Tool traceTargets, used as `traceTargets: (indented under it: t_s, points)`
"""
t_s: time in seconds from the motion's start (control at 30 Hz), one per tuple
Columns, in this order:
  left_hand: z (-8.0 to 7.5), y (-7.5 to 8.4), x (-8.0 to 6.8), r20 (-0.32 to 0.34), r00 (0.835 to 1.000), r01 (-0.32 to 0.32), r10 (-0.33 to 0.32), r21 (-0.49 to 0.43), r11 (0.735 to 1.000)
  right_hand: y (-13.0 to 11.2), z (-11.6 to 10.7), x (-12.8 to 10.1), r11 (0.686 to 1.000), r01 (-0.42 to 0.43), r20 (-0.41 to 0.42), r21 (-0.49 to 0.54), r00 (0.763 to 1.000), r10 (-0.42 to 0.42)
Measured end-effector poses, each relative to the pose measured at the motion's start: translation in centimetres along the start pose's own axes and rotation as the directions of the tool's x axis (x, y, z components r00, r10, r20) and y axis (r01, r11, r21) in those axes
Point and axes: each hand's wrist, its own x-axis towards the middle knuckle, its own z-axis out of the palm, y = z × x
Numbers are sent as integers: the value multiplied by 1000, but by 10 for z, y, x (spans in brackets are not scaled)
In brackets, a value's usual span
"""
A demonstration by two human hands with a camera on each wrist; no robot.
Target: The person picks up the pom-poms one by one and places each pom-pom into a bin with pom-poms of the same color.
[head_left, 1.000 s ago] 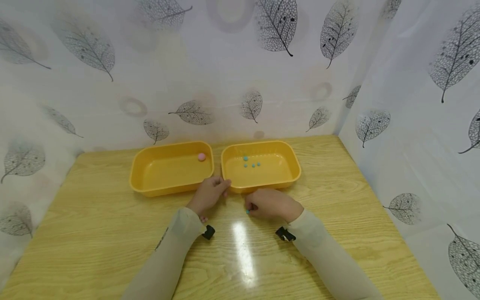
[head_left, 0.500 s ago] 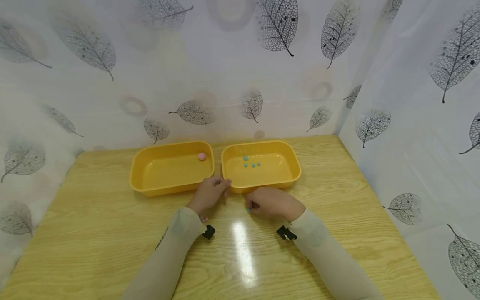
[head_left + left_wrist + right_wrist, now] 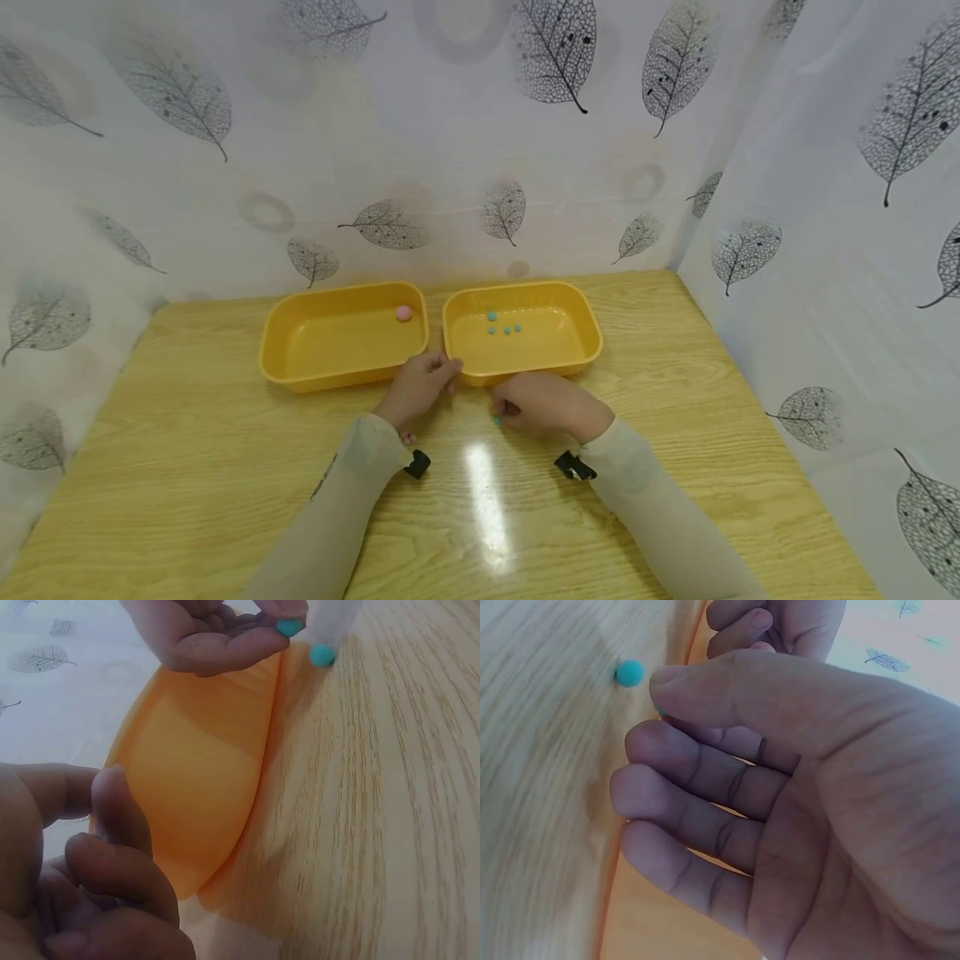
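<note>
Two yellow trays stand side by side on the wooden table. The left tray point(image 3: 330, 381) holds one pink ball point(image 3: 403, 312). In the right tray point(image 3: 588, 354) lie several small teal beads point(image 3: 507, 331). My right hand point(image 3: 504, 410) is just in front of the right tray and pinches a teal bead point(image 3: 289, 628) between thumb and finger. Another teal bead point(image 3: 497, 421) lies loose on the table beside those fingertips point(image 3: 660, 675). My left hand point(image 3: 442, 371) rests on the table by the gap between the trays, its fingers point(image 3: 112, 802) loosely curled with nothing visible in them.
Leaf-patterned white curtains point(image 3: 825, 208) close in the table at the back and on both sides. Bare wood point(image 3: 187, 467) stretches left, right and in front of the hands. A glare spot point(image 3: 487, 500) sits between my forearms.
My right hand has edged slightly away from me, toward the right tray. My left hand, the trays and the loose bead have stayed put.
</note>
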Motion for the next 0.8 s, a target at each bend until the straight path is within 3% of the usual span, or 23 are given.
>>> traceTargets:
  t_s: [0.57, 0.8]
  points:
    - [2, -1, 1, -10, 1000, -8, 8, 2, 1000, -5, -20, -10, 999, 26, -54, 22, 998, -25]
    - [2, -1, 0, -12, 1000, 6, -6, -7, 1000, 2, -30, -17, 999, 42, -155, 16, 987, -39]
